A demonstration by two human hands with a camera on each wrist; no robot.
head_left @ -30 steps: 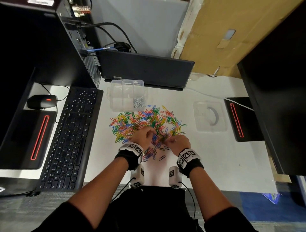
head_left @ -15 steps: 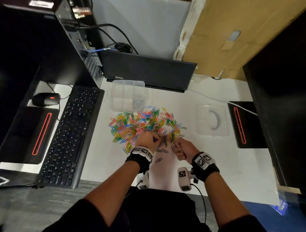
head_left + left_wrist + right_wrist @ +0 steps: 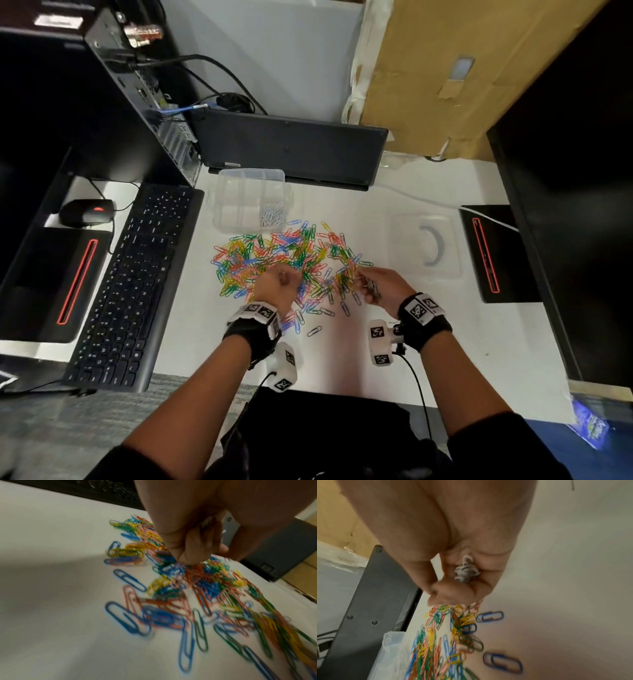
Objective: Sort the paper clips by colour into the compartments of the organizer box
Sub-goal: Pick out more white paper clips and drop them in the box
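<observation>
A heap of coloured paper clips lies on the white desk, also seen close up in the left wrist view and the right wrist view. Behind it stands the clear organizer box, with white clips in its near right compartment. My left hand is curled into a fist over the heap's near edge, fingertips touching the clips; no clip shows in it. At the heap's right edge my right hand grips a small bunch of white clips.
The box's clear lid lies to the right of the heap. A black keyboard and mouse sit at the left, a closed laptop behind the box, and dark monitor bases at both sides. Loose clips lie near my wrists.
My right hand has drawn away from the left to the heap's right edge, still holding its white clips. The left hand stays curled over the heap.
</observation>
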